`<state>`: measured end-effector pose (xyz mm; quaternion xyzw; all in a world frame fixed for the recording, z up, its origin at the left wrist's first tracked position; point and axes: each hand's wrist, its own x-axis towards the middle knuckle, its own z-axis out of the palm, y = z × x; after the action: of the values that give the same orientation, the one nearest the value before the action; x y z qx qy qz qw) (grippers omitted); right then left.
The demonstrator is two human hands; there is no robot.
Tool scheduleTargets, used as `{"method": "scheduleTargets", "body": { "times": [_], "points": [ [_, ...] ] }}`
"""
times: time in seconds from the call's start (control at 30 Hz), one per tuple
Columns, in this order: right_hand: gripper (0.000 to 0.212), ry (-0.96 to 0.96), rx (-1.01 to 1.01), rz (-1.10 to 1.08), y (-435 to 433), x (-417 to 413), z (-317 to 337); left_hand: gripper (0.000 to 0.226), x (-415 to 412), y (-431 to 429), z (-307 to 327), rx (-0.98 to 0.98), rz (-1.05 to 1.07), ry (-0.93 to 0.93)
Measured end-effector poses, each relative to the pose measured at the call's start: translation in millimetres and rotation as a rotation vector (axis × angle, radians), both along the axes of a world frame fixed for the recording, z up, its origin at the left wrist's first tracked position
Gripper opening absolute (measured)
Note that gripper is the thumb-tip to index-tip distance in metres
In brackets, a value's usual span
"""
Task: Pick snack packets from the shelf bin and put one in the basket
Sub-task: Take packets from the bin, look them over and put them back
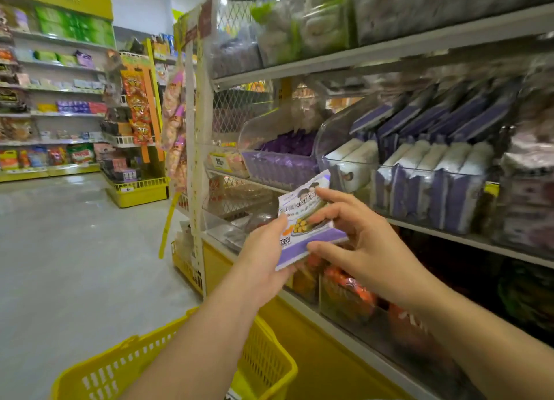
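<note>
Purple-and-white packet (295, 211) sits mid-frame before the shelf (467, 239); left hand (263, 255) clamps its lower-left edge; right hand (365, 246) pinches its right side; yellow basket (126, 366) lower left, well below.

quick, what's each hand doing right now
Left hand: holding the snack packet by its left edge, thumb on its face.
Right hand: fingers and thumb pinching the same packet.
</note>
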<state>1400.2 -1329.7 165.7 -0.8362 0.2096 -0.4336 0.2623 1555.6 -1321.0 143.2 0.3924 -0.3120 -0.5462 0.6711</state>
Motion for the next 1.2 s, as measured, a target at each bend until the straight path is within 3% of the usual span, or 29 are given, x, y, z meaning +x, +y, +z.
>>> {"method": "scheduleTargets", "body": {
  "times": [0.13,0.27,0.33,0.43,0.57,0.67,0.9,1.03,1.2],
  "points": [
    [0.012,0.002,-0.108,-0.113,-9,-27,57,0.043,-18,-12,36,-0.075,-0.033,-0.265],
    [0.013,0.029,-0.090,-0.195,-27,-48,124,0.036,-23,-33,63,-0.273,0.197,-0.723],
    [0.011,0.109,-0.085,-0.226,-40,-55,155,0.023,-21,-48,68,-0.386,0.320,-1.017],
    [0.011,0.324,-0.035,-0.298,-62,-57,183,0.028,-18,-71,73,-0.486,0.351,-1.360],
    [0.012,0.546,-0.009,-0.392,-91,-47,194,0.036,-13,-97,76,-0.527,0.275,-1.624],
    [0.011,0.537,-0.011,-0.397,-105,-38,201,0.036,-6,-107,71,-0.562,0.271,-1.690],
    [0.010,0.713,0.041,-0.396,-113,-30,223,0.035,-1,-116,64,-0.655,0.319,-1.747],
    [0.015,0.964,-0.199,-0.554,-122,-23,197,0.036,0,-119,59,-0.676,0.334,-1.737],
    [0.023,0.843,-0.432,-0.623,-139,-15,165,0.040,-1,-120,54,-0.670,0.343,-1.742]
  ]
}}
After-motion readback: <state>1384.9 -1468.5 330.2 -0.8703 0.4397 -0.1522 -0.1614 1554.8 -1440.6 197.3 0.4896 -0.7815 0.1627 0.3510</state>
